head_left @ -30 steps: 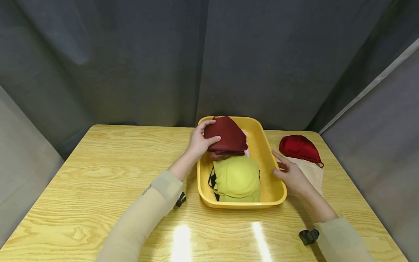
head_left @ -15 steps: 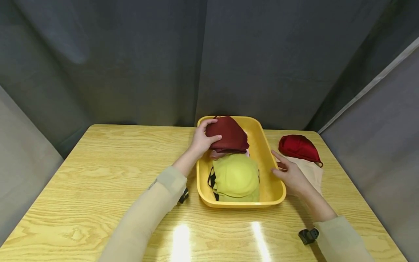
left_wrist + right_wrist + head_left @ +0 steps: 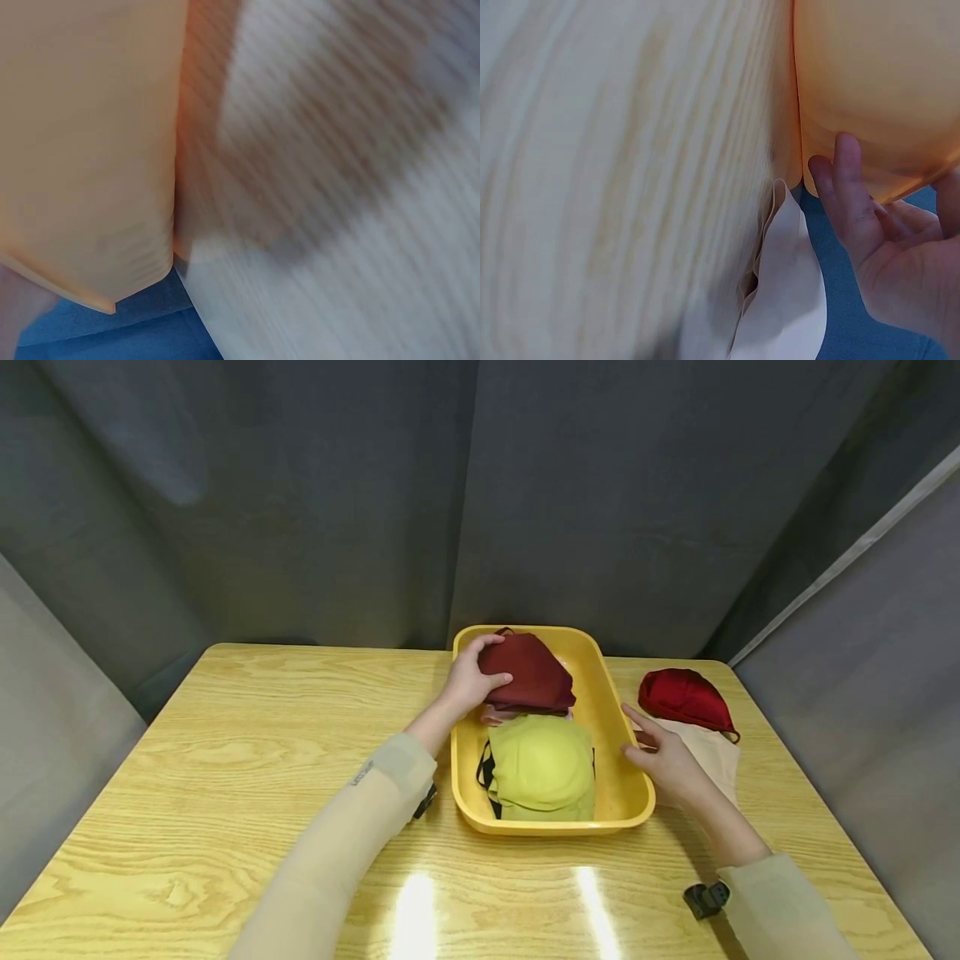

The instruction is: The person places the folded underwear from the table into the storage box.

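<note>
My left hand (image 3: 467, 680) grips a folded maroon bra (image 3: 527, 672) in the far part of a yellow tub (image 3: 551, 829), its thumb over the near left side of the bra. Some pink fabric (image 3: 495, 717) shows under the maroon one. Nearer to me in the tub lies a folded yellow-green bra (image 3: 542, 767), with a black strap (image 3: 486, 768) sticking out at its left. My right hand (image 3: 663, 762) rests against the tub's right side. In the right wrist view, its fingers (image 3: 847, 169) reach fairly straight along the outer wall.
Right of the tub, a shiny red bra (image 3: 684, 700) lies beside a beige one (image 3: 712, 752) on the wooden table (image 3: 247, 760). My right forearm crosses close to the beige one. A grey curtain (image 3: 337, 502) hangs behind the table's far edge.
My left hand has shifted a little to the right with the maroon bra, which now sits slightly lower and further inside the tub. My right hand has stayed at the tub's side.
</note>
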Demonstrator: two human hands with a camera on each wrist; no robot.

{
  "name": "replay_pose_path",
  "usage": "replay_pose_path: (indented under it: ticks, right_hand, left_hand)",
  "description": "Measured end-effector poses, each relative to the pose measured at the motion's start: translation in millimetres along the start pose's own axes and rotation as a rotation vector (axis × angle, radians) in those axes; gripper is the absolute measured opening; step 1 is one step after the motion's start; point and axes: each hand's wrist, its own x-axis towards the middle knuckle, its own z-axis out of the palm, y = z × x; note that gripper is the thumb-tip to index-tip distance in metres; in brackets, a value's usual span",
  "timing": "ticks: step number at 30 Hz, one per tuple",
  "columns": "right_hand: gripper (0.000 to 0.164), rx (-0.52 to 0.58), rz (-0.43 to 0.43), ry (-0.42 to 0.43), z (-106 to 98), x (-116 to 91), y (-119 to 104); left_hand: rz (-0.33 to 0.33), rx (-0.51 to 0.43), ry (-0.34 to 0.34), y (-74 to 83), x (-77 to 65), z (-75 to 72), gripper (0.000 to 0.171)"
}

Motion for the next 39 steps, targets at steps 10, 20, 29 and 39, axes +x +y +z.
replay_pose_path:
  ticks: [10, 20, 29, 39]
  right_hand:
    - [0.066, -0.018, 0.003, 0.009, -2, 0, 3]
    - [0.066, -0.026, 0.003, 0.012, -2, 0, 4]
    - [0.066, -0.026, 0.003, 0.013, -2, -1, 3]
    - [0.066, 0.011, 0.006, -0.005, -1, -1, 3]
  left_hand:
    - [0.033, 0.145, -0.025, 1.5, 1.0, 5.1, 0.059]
    - [0.01, 0.187, -0.036, -0.9, 4.0, 9.4, 0.063]
    - [0.004, 0.247, -0.05, -1.3, 4.6, 12.0, 0.06]
    - [0.0, 0.27, -0.058, -2.4, 4.3, 12.4, 0.056]
